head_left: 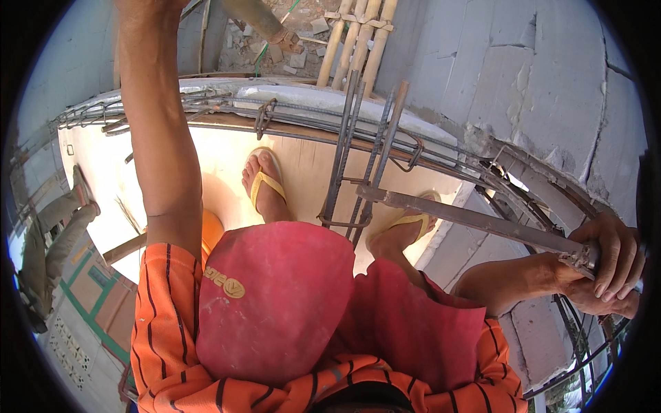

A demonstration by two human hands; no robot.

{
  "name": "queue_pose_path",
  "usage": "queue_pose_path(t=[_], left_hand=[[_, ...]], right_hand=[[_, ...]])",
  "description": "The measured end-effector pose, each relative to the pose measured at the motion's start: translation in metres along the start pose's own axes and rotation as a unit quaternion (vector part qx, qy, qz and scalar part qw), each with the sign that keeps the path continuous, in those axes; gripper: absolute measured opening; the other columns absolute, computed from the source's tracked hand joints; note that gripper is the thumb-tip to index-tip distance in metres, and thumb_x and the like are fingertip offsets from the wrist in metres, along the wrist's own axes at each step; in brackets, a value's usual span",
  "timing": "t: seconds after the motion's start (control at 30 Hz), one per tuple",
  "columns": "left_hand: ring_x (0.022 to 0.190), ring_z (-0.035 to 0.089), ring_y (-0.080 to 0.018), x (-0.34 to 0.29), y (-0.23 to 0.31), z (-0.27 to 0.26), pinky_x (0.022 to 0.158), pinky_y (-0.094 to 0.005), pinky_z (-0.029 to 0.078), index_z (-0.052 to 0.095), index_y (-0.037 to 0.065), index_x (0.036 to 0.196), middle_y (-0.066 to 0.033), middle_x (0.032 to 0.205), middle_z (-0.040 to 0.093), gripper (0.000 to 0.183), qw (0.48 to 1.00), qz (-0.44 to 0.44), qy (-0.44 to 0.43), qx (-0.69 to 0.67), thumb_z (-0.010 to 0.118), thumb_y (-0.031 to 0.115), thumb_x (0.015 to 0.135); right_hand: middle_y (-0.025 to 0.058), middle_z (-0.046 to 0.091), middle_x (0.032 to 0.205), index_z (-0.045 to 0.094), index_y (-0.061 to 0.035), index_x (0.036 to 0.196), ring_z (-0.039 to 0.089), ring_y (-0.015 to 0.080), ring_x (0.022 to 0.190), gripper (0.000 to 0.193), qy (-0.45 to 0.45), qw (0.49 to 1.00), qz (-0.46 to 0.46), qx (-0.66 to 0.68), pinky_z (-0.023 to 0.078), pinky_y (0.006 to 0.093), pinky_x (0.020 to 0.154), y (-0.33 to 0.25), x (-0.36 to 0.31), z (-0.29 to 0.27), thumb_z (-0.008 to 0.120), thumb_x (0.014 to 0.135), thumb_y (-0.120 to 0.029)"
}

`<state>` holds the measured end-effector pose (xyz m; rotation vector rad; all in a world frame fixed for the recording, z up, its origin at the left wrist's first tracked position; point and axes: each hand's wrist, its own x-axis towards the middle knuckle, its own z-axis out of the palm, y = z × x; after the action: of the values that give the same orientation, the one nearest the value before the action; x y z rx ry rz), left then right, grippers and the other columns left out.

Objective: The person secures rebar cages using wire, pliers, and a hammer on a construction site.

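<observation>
My right hand (609,265) is closed around the near end of a long steel bar (475,219) at the right. The bar's other end has short prongs and lies against upright rebars (375,148), which are tied by a bent stirrup (344,221). Whether the prongs grip a rebar I cannot make out. My left arm (164,138) stretches forward to the top edge. Of my left hand (147,7) only the part near the wrist shows; its fingers are out of the picture.
I am low on a pale plywood board (220,155), my feet in yellow flip-flops. Horizontal rebars (296,115) run along its far edge. Bamboo poles (358,41) and rubble (296,58) lie beyond. Grey block walls (509,89) rise right. Another person's legs (58,234) are at left.
</observation>
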<state>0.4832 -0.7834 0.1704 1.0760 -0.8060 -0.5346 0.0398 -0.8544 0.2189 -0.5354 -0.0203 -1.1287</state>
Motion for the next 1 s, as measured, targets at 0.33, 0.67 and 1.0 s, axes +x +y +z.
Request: queue_pose_path(t=[0.33,0.67,1.0], left_hand=[[0.035,0.043,-0.0141,-0.095,-0.033,0.005,0.033,-0.0271,0.038,0.045,0.011,0.074,-0.0007,0.048,0.042,0.052,0.976,-0.103,-0.031,-0.188,0.049,0.059,0.092],[0.06,0.057,-0.0214,-0.133,-0.028,-0.006,0.057,-0.035,0.051,0.051,0.005,0.092,-0.01,0.067,0.055,0.048,0.97,-0.067,-0.141,-0.185,0.07,0.047,0.083],[0.063,0.055,-0.0192,-0.159,-0.021,-0.003,0.061,-0.0342,0.051,0.05,0.005,0.09,-0.0093,0.071,0.054,0.052,0.971,-0.086,-0.137,-0.175,0.073,0.05,0.08]], right_hand=[[-0.0034,0.056,0.08,0.058,-0.0177,0.093,0.054,0.0087,0.061,0.031,-0.082,0.976,0.094,-0.181,0.047,0.0245,0.06,0.045,-0.008,0.005,0.072,0.08,-0.042],[-0.0044,0.054,0.078,0.06,-0.0188,0.095,0.051,0.0088,0.064,0.043,-0.039,0.976,0.08,-0.197,0.039,0.025,0.063,0.065,-0.029,-0.015,0.079,0.073,-0.05],[-0.0042,0.053,0.08,0.056,-0.021,0.098,0.053,0.0103,0.072,0.05,-0.057,0.97,0.091,-0.219,0.039,0.0276,0.07,0.086,-0.042,-0.029,0.075,0.073,-0.06]])
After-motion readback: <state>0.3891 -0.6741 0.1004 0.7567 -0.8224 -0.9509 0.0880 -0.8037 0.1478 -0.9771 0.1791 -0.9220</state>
